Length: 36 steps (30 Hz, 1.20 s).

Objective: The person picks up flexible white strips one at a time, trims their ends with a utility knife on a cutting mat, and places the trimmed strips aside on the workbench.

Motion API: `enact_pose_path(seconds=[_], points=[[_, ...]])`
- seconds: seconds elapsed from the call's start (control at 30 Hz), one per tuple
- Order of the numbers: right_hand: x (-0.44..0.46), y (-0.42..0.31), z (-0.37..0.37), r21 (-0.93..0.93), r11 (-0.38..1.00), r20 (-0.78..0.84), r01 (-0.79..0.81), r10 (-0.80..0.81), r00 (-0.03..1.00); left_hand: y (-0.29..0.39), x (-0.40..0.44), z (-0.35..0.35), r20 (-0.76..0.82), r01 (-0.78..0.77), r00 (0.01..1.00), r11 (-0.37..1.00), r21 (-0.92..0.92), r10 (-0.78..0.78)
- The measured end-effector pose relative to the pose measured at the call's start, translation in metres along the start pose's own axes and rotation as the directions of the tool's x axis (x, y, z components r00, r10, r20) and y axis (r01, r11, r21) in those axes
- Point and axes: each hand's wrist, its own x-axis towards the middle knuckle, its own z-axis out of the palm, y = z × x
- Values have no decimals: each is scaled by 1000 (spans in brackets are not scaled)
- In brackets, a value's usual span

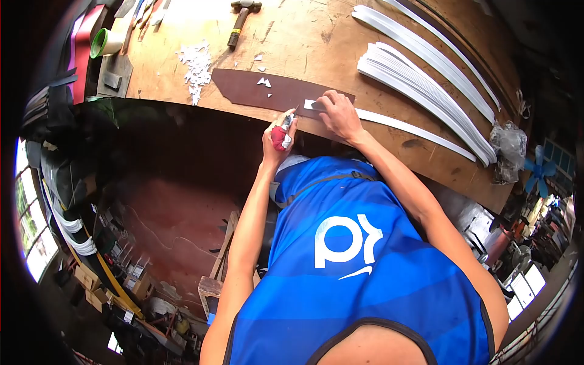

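My left hand (279,141) is closed around a cutting tool (281,138) with a red and white wrapped handle. Its tip points up near the end of a long white strip (413,134). Just to the right, my right hand (340,115) has its fingers bent down on the strip near that end. The strip's end lies over a dark brown board (249,89) with a pointed left end. A few small white scraps (264,81) rest on the board.
The wooden table (298,36) holds a pile of white scraps (198,68), a hammer (240,24), a bundle of white strips (420,91) and a green-rimmed cup (104,44). Crumpled clear plastic (508,146) hangs at the right edge.
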Motion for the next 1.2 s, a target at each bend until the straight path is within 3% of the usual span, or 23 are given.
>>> enact_pose_path(seconds=[0.17,0.27,0.8,0.87,1.2], points=[[-1,11,9,-88,989,-57,119,-124,991,4,-2,3,26,84,996,996,9,-84],[-1,12,10,-75,989,-60,129,-134,989,8,1,8,-22,-51,998,999,10,51],[5,4,17,-13,988,-91,151,-152,984,13,1,22,-14,-3,1000,994,113,4],[5,6,19,-13,987,-106,158,-159,982,5,2,27,-87,-97,991,992,75,103],[5,5,20,-27,986,-110,162,-164,980,11,-2,25,-12,21,1000,989,148,-19]])
